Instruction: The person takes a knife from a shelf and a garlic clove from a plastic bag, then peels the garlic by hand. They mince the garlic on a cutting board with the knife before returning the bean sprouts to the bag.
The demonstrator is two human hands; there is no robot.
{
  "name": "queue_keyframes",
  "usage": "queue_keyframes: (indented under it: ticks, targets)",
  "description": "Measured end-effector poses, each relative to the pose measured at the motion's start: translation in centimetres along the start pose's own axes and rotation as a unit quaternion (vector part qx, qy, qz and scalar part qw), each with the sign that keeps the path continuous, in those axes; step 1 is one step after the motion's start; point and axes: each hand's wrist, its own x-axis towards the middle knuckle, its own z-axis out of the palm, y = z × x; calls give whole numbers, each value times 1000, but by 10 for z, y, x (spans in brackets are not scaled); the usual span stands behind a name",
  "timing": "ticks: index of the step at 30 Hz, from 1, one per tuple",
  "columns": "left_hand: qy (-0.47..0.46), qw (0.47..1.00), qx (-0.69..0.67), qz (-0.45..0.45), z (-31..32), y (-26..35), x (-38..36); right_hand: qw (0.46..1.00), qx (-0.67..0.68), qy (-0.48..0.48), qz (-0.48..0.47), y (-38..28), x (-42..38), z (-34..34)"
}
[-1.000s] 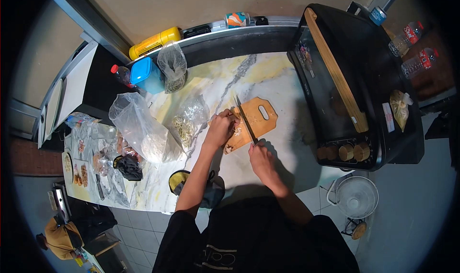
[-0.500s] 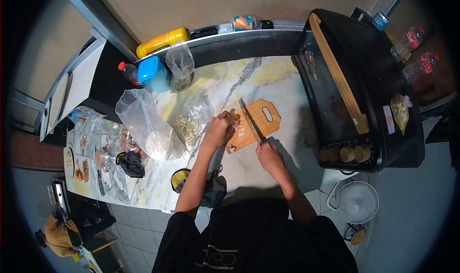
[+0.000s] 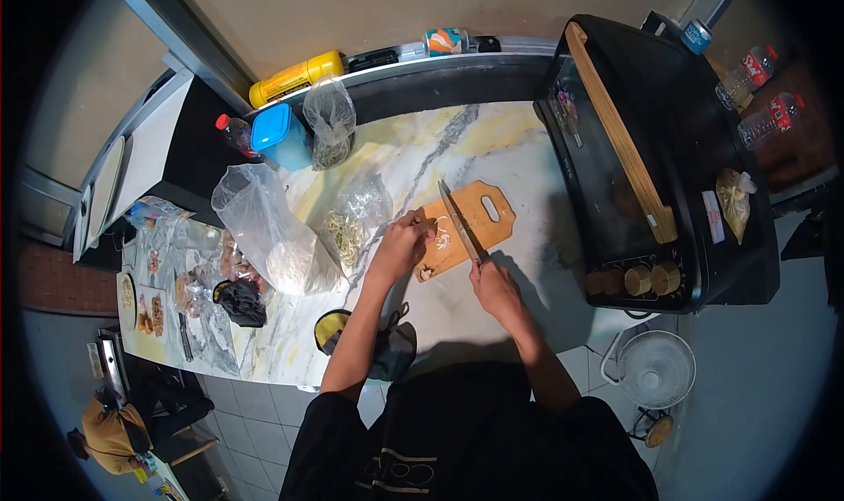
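Observation:
My right hand grips a knife by its handle, the blade lying across a wooden cutting board and pointing away from me. Left of the blade, my left hand is at the board's left edge with its fingers curled together. Whatever those fingers pinch is too small to make out. Thin whitish strands, like bean sprouts, lie on the board between hand and blade. Past my left hand, a clear plastic bag holds more sprouts.
A black oven stands right of the board. To the left are a bag of white contents, a blue-lidded container and a tied clear bag. A dark pouch lies near my left forearm. A person is at far left.
My left hand has shifted slightly to the left and toward me. The knife and my right hand stay in nearly the same place.

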Motion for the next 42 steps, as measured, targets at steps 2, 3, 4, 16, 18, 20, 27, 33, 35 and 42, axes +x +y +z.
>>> queue_keyframes:
  ticks: [2, 3, 4, 16, 18, 20, 27, 33, 35, 42]
  targets:
    - [12, 1000, 4, 22, 0, 0, 0, 1000, 0, -7, 0, 1, 0, -1]
    - [6, 1000, -8, -4, -3, 2, 1, 1000, -1, -14, 0, 1, 1, -2]
    - [-1, 999, -19, -30, -5, 4, 1, 1000, 0, -14, 2, 1, 0, -3]
    - [13, 998, 62, 5, 14, 6, 31, 995, 36, -89, 28, -1, 14, -22]
    - [1, 996, 91, 2, 17, 5, 32, 990, 50, -123, 46, -7, 13, -32]
    - [-10, 993, 121, -4, 19, 4, 31, 988, 52, -135, 45, -10, 14, -38]
    - [-14, 988, 152, -12, 23, 4, 31, 983, 38, -171, 52, -16, 17, -47]
    - [-17, 990, 139, -26, 24, 6, 31, 993, 14, -120, 9, -15, 14, -35]
    - [-16, 991, 133, -26, 24, 7, 30, 995, 2, -98, -1, -12, 12, -27]
    - [-13, 991, 129, -12, 27, 4, 30, 997, -35, -65, 9, -26, 2, -29]
